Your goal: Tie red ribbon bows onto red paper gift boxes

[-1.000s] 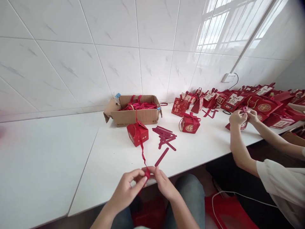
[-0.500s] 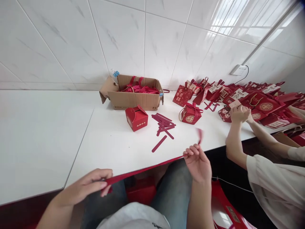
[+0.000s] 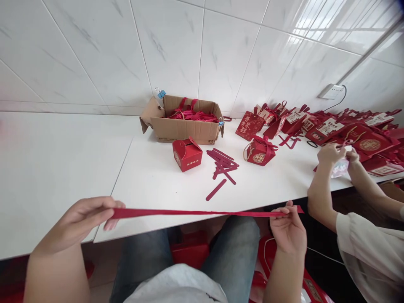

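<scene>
A long red ribbon (image 3: pixel 195 213) is stretched nearly level between my hands, above the table's front edge. My left hand (image 3: pixel 83 221) pinches its left end between thumb and fingers. Near the other end, my right hand (image 3: pixel 288 229) grips it, and a short tail sticks out past the fingers. Behind the ribbon stands a small red gift box (image 3: pixel 187 156), its top flaps folded together and no ribbon on it. To its right lies a loose pile of dark red strips (image 3: pixel 222 162), with one single strip (image 3: pixel 216 190) in front.
A cardboard carton (image 3: pixel 186 129) of red ribbons stands against the wall. A red box with a ribbon bow (image 3: pixel 260 151) sits right of the strips. Many red gift boxes (image 3: pixel 369 145) crowd the far right, where a co-worker's hands (image 3: pixel 331 155) hold a small item.
My hands have moved farther apart and the left one has risen, so the ribbon is now level and drawn out longer. The co-worker's hands have shifted right.
</scene>
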Demonstrator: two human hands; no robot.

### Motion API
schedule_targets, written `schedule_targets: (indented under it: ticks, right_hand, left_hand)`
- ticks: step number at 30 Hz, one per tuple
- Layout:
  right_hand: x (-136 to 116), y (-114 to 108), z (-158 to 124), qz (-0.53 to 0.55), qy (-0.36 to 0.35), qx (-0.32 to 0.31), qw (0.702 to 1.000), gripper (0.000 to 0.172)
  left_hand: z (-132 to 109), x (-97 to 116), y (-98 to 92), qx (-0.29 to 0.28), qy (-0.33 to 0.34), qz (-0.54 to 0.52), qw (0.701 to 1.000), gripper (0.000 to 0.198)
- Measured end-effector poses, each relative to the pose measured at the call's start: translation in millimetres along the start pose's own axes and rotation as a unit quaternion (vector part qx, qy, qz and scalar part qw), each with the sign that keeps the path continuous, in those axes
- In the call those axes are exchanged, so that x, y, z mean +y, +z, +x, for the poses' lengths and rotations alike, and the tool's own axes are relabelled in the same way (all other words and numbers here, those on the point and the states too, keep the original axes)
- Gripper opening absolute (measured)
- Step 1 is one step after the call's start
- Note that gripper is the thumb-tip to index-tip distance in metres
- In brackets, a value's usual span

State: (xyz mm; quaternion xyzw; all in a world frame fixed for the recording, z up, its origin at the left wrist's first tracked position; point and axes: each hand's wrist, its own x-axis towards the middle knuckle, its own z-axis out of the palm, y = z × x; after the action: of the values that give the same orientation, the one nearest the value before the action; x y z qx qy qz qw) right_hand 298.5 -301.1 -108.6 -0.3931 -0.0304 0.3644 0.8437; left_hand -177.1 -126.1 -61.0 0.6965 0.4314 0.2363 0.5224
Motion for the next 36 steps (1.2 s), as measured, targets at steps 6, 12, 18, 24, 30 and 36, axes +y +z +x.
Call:
schedule_targets:
  ticks: [6, 12, 18, 24, 30, 36]
  right_hand:
    - [-28, 5, -6, 0.113, -0.153, 0.047, 0.981, 0.006]
    - [-47, 22, -30, 0.169, -0.189, -0.067, 0.965, 0.013]
    - [-59, 22, -40, 0.063, -0.222, -0.167, 0.958, 0.023]
    - [-23, 57, -48, -0.197, -0.076, -0.276, 0.937, 0.039]
    - [49, 117, -55, -0.39, 0.05, -0.318, 0.863, 0.043]
    - [75, 136, -47, -0.391, 0.089, -0.328, 0.856, 0.045]
  left_hand:
    - [80, 41, 57.8, 0.152, 0.015, 0.116, 0.981, 0.041]
    - [154, 40, 89.8, 0.176, 0.085, 0.138, 0.971, 0.112]
    - [183, 18, 85.6, 0.138, 0.139, -0.001, 0.981, 0.11]
    - [163, 14, 61.6, -0.208, 0.164, -0.092, 0.96, 0.081]
    - [161, 12, 65.2, -0.294, 0.177, -0.144, 0.928, 0.084]
    - [164, 9, 67.7, -0.32, 0.18, -0.176, 0.913, 0.086]
